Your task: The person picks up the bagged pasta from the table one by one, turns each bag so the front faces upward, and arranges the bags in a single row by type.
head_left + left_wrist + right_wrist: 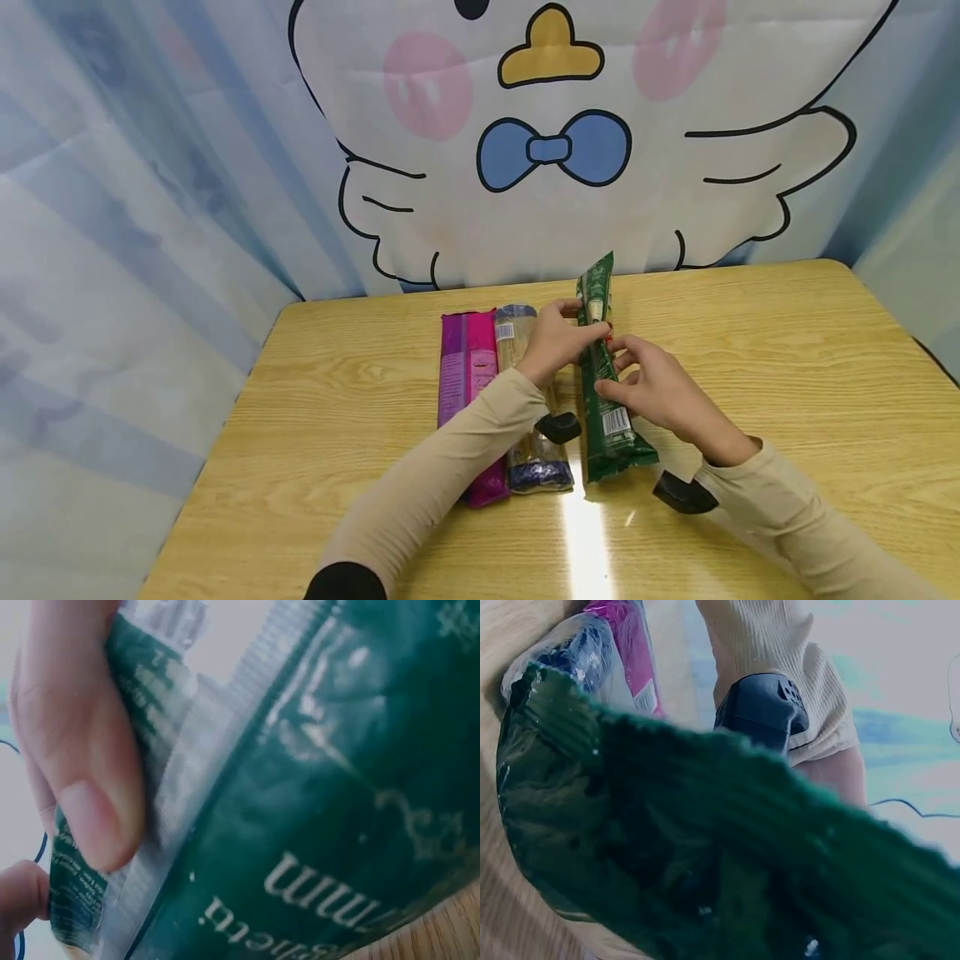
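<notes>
A long green spaghetti packet [602, 437] stands tilted on the wooden table, its top end toward the curtain. My left hand [558, 340] grips its upper part, thumb across the near face. Against its right side, my right hand [660, 385] holds it with bent fingers and thumb near the middle. The left wrist view shows the packet's printed face [337, 787] close up beside the left thumb [90, 802]. In the right wrist view, the green wrapper's crimped end [667, 817] fills the foreground and the right fingers are hidden.
Left of the green packet lies a see-through packet of pale strands [536, 454] with dark blue ends. A pink and purple packet [453, 375] lies alongside it, partly under my left sleeve [442, 458]. A patterned curtain [555, 225] hangs behind the table [360, 392].
</notes>
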`<act>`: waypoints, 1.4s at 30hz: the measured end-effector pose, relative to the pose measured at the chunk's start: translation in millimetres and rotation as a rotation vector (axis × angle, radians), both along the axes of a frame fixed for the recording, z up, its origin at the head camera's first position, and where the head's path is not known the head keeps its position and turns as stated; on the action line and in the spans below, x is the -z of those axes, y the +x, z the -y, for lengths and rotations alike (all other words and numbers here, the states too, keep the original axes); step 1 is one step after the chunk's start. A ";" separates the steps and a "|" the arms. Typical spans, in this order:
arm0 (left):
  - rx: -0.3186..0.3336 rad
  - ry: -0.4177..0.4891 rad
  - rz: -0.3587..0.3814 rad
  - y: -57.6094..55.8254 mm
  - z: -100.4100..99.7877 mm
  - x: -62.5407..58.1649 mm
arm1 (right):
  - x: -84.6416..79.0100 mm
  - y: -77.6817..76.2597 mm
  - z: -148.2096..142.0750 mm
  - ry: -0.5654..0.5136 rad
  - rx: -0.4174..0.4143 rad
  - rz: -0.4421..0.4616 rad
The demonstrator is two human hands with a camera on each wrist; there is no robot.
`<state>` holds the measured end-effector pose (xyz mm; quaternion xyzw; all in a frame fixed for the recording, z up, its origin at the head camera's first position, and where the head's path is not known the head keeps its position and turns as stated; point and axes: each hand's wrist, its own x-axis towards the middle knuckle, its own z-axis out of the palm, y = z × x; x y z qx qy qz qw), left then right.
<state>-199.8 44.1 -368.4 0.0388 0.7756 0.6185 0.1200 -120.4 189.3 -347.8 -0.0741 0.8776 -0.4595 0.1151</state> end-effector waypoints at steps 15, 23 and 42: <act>-0.139 0.065 -0.068 2.1 -4.8 5.1 | -4.6 2.5 6.5 0.120 -0.009 -0.144; -0.178 0.181 0.011 -0.4 -2.0 3.1 | -12.4 4.0 -1.6 0.004 -0.022 -0.073; -0.172 0.354 0.059 -3.5 2.8 -2.6 | 12.8 -12.8 -31.5 -0.282 -0.013 0.145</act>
